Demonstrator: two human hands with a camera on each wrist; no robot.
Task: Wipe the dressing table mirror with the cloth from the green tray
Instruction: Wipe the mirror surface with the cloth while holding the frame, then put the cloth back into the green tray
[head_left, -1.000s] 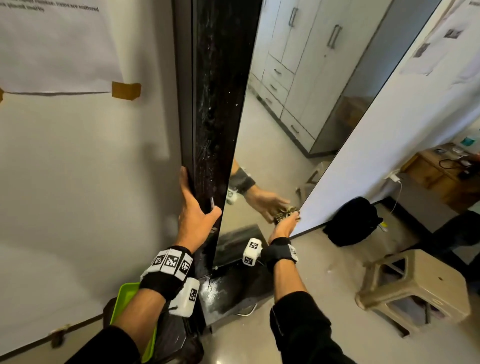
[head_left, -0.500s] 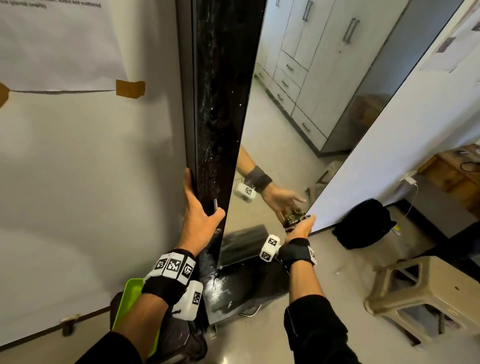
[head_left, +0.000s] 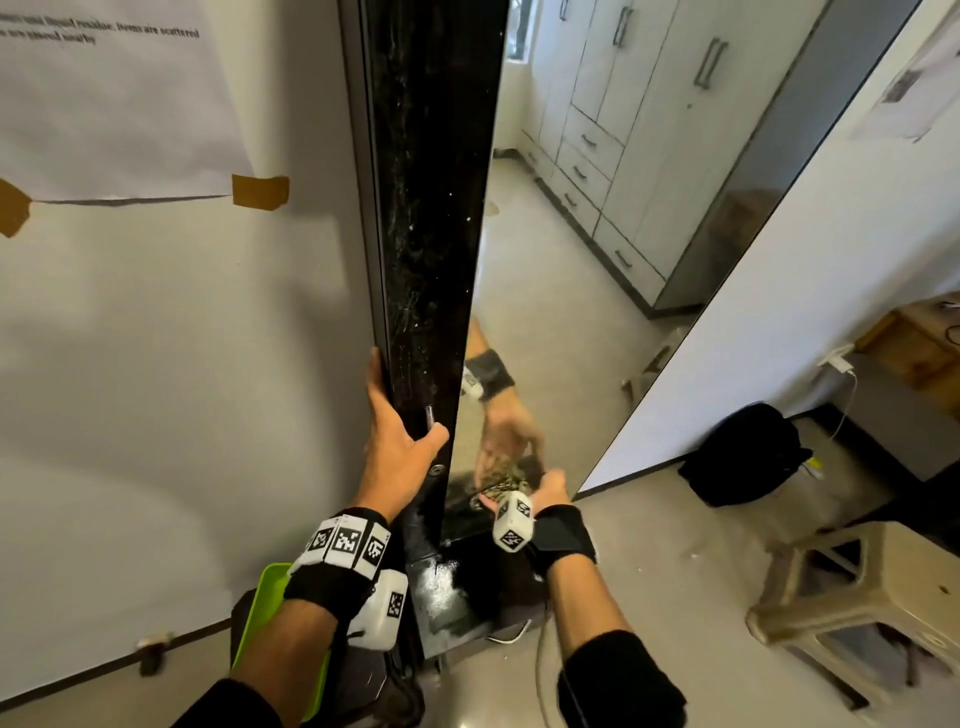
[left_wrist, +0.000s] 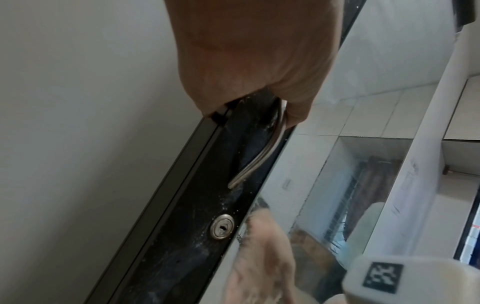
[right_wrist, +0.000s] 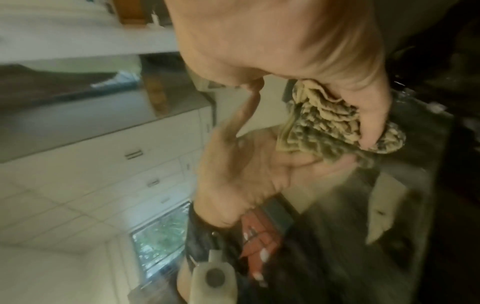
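Left hand (head_left: 397, 447) grips the dark door edge (head_left: 431, 208) at frame center, thumb by the metal handle (left_wrist: 257, 156), keyhole (left_wrist: 222, 226) just below. Right hand (head_left: 540, 491) clutches a bunched patterned cloth (right_wrist: 335, 127) pressed on the lower mirror (head_left: 597, 260), center-right of frame. Green tray (head_left: 265, 597) sits lower left, behind the left wrist. Beige stool (head_left: 862, 603) at lower right, black bag (head_left: 743, 452) beside the wall.

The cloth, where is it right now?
In the head view the cloth is bunched in the right hand, pressed against the lower part of the mirror, just right of the black frame that the left hand grips.
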